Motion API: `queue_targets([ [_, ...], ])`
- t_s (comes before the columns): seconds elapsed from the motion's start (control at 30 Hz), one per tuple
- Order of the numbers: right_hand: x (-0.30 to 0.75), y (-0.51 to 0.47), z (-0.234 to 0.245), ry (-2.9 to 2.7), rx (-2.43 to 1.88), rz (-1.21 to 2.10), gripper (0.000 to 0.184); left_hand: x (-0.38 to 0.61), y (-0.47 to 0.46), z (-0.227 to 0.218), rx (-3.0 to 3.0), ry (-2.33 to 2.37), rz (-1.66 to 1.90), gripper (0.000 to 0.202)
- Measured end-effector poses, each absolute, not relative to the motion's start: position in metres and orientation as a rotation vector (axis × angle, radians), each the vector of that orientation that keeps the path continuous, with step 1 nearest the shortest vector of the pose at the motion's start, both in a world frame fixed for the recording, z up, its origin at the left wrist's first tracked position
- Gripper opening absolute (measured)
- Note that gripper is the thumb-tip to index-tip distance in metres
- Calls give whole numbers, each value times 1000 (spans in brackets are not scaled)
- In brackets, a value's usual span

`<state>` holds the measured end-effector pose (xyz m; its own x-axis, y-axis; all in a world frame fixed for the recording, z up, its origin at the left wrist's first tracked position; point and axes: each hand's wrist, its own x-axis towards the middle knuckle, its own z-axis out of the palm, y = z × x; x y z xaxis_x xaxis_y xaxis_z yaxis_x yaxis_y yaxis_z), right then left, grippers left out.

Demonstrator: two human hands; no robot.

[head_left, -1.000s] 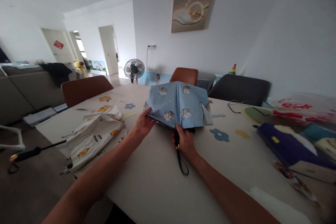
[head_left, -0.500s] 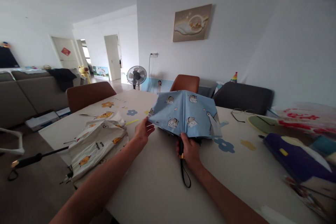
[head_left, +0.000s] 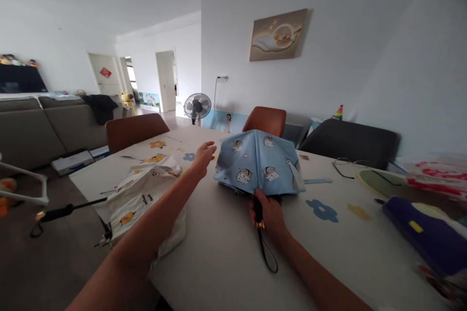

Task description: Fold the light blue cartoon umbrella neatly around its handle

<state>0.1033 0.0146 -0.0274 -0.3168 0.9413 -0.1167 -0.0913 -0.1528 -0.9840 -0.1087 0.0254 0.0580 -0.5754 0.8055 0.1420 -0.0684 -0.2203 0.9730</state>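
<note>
Two bare forearms came into view from the bottom edge and reached forward over the white table. Nearest to the camera, the right hand was closed in a fist around the black handle of the blue umbrella, with the knuckles up and the wrist low, close to the tabletop. A black wrist strap hung from the handle end and lay as a loop on the table, toward the person.

The umbrella was near the middle of the table, directly in front of the person. Its long axis ran from the handle near the person to the top far away, so it pointed away toward the brown chair. Its half-spread canopy, printed with small cartoon animals, rose like a tent above the fist.

The left arm was stretched out longer, on the left side of the umbrella. The left hand was open, fingers spread loosely and pointing forward, holding nothing, just beside the left edge of the canopy. I could not tell if it touched the cloth.

Left of this arm a white umbrella with yellow prints lay folded at the table corner, its black handle sticking out past the edge.
</note>
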Motion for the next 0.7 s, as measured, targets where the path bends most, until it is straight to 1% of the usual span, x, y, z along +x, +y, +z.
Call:
queue_targets([
  [0.1, 104, 16, -29, -1268, -1042, 1602, 37, -105, 28, 62, 897, 1510, 1799, 20],
  [0.2, 104, 17, -30, -1244, -1030, 1613, 38, -93, 11, 48, 1070, 1625, 1843, 14],
  [0.27, 103, 17, -30, -1240, -1020, 1617, 39, -79, -10, 31, 1334, 1718, 1775, 17],
  [0.3, 103, 17, -29, -1242, -1014, 1613, 39, -71, -21, 22, 1475, 1722, 1672, 20],
  [0.33, 103, 16, -29, -1245, -1020, 1601, 38, -62, -31, 13, 1642, 1670, 1540, 24],
  [0.4, 103, 14, -27, -1248, -1028, 1564, 38, -46, -48, -1, 1929, 1555, 1398, 35],
  [0.47, 103, 12, -26, -1251, -1028, 1542, 37, -34, -57, -10, 2111, 1519, 1352, 45],
  [0.53, 103, 10, -25, -1259, -1015, 1555, 38, -26, -59, -14, 2203, 1580, 1356, 50],
  [0.6, 103, 10, -24, -1258, -1008, 1568, 38, -21, -57, -14, 2237, 1659, 1374, 49],
  [0.7, 103, 11, -25, -1261, -1028, 1535, 38, -19, -49, -12, 2186, 1766, 1397, 35],
])
